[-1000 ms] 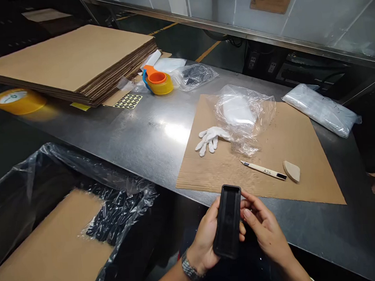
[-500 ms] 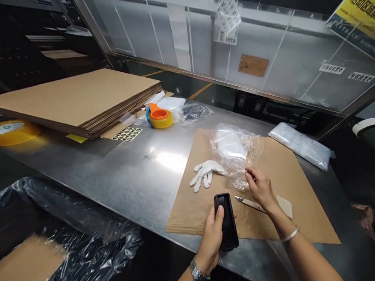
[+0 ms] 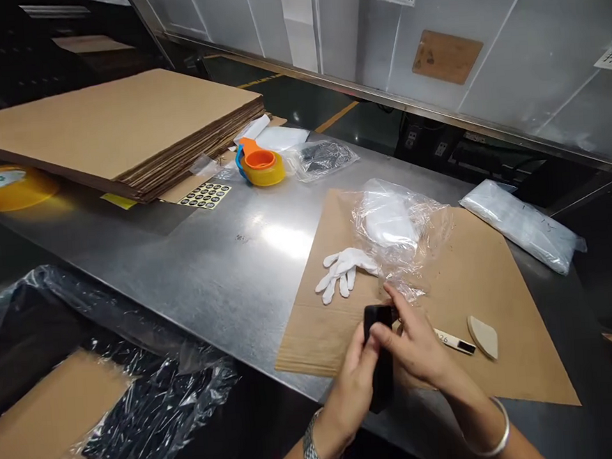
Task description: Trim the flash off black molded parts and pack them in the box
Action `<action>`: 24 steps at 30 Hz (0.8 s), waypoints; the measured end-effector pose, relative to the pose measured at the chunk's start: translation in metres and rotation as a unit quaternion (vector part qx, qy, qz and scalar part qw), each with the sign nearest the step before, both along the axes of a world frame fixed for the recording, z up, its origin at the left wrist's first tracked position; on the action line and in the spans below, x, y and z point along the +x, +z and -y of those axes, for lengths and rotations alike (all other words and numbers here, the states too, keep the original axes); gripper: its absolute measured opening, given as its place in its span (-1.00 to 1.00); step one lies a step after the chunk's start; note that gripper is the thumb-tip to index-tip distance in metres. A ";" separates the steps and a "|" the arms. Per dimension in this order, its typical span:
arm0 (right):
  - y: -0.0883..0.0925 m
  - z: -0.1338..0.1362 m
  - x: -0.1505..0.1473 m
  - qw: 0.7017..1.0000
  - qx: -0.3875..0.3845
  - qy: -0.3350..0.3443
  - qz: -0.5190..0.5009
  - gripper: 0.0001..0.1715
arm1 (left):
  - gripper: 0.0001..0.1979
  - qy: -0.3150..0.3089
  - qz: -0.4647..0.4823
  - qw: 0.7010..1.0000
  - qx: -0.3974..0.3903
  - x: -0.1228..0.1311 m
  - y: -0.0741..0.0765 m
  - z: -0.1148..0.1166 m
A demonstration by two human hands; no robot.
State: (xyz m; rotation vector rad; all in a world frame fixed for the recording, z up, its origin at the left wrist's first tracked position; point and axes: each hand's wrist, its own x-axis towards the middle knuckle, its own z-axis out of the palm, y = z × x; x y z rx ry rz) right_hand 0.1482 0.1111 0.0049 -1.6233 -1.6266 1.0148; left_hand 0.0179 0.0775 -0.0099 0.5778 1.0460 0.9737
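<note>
from where i stand, the person's left hand [image 3: 352,383] is wrapped around a long black piece [image 3: 383,388], fingers curled about its side. the right hand [image 3: 418,340] meets its upper end: the thumb rests on it and the index finger points up and away. whether the remaining right fingers grip it, i cannot tell; they are out of sight.

the piece is held tilted in front of the person, by the near edge of the cardboard sheet [image 3: 510,376] and of the metal table [image 3: 198,265]. that is the worry. if the left fingers slackened, a smooth body like that might slide out and drop past the edge.

1 pen-like tool [image 3: 458,342] lies just by the right hand, its far end hidden behind it. if that end is sharp, a careless sweep of the wrist could nick skin. the crumpled clear bag [image 3: 432,231], close to the right fingertips, might snag and drag the white glove [image 3: 348,268] along.
</note>
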 end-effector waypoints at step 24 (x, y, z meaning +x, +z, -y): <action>-0.017 0.060 0.005 0.887 -0.076 -0.211 -0.404 -0.57 | -0.58 -0.128 0.128 0.976 -0.120 -0.022 0.020 0.045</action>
